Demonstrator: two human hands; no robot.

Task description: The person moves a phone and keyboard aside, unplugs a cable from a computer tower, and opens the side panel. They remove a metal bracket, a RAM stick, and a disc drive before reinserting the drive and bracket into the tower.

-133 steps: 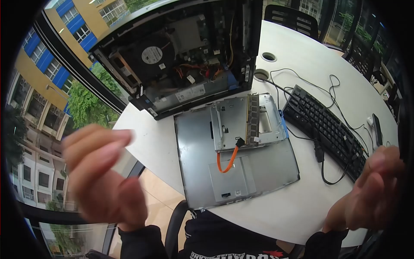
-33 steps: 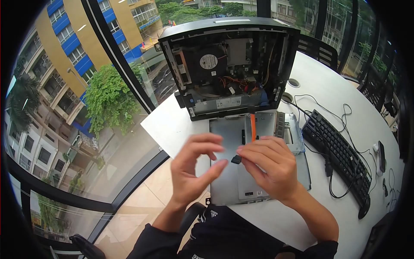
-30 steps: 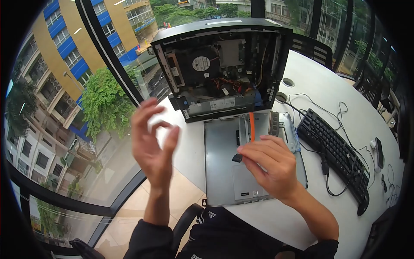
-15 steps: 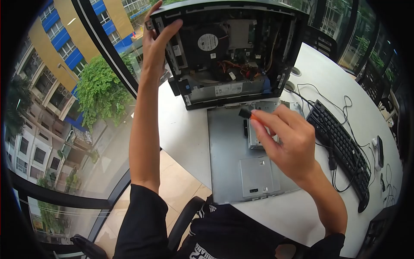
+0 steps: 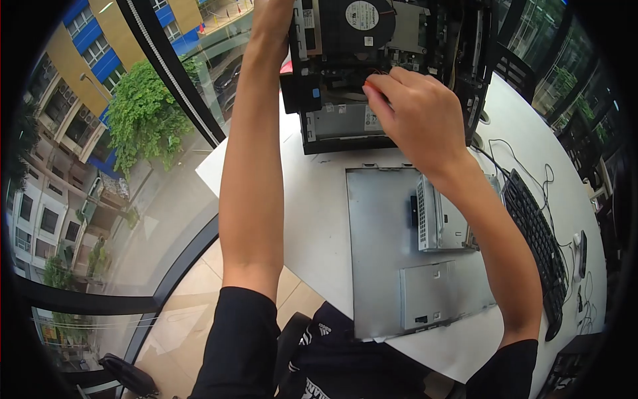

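Observation:
An open black computer case [image 5: 392,143] stands upright on the white table, its inside facing me, with a round fan [image 5: 362,16] near the top. My left hand [image 5: 272,20] is at the case's upper left side; its fingers are cut off by the frame's top edge. My right hand [image 5: 419,110] is closed in a pinch in front of the lower inside of the case, near thin cables. A small bit of orange shows at its fingertips. What that hand holds is mostly hidden.
A grey metal side panel [image 5: 379,253] lies on the white table [image 5: 309,219], with a silver metal drive cage [image 5: 442,223] on it. To the right are a black keyboard [image 5: 531,226], loose cables and a phone-like object [image 5: 583,255]. Windows border the left.
My right hand has moved up and forward from above the panel to the case's inside. The orange-and-black object it held is now mostly hidden. The view has shifted, so the case sits higher.

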